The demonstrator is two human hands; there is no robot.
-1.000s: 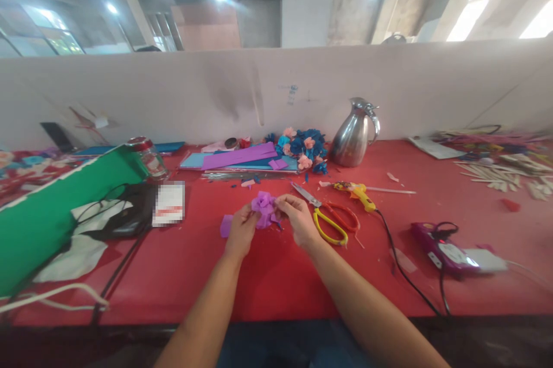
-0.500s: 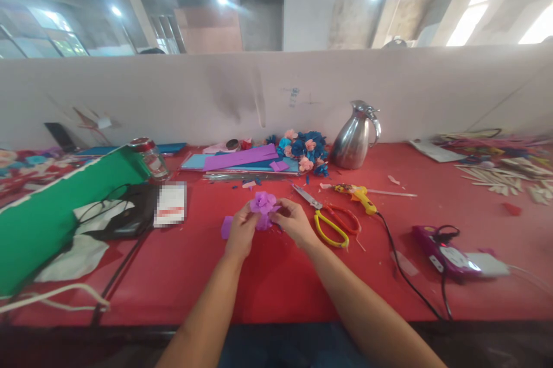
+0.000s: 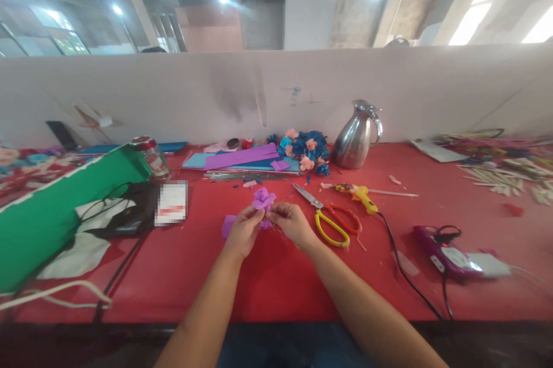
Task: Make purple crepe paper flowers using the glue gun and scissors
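A purple paper flower [image 3: 263, 198] stands upright between my hands, over the middle of the red table. My left hand [image 3: 242, 231] pinches its base from the left. From the right, the thumb and fingers of my right hand [image 3: 292, 224] close on the same base, the fingertips of both hands almost meeting. Purple paper [image 3: 228, 225] lies on the table just left of my left hand, and a bit more purple shows behind the fingers. Scissors [image 3: 330, 219] with one yellow and one red handle lie open to the right of my right hand.
A yellow glue gun [image 3: 363, 198] lies beyond the scissors, its cord running to a purple power box [image 3: 449, 255]. Behind are purple sheets [image 3: 242, 156], a bunch of blue and pink flowers [image 3: 309, 149] and a steel jug [image 3: 356, 136]. A green board [image 3: 69, 212] stands left, near a glass jar [image 3: 151, 158].
The flower's petals have turned from spread wide to a more upright, gathered shape. My fingertips have drawn closer together at its base, and the right hand has shifted slightly left.
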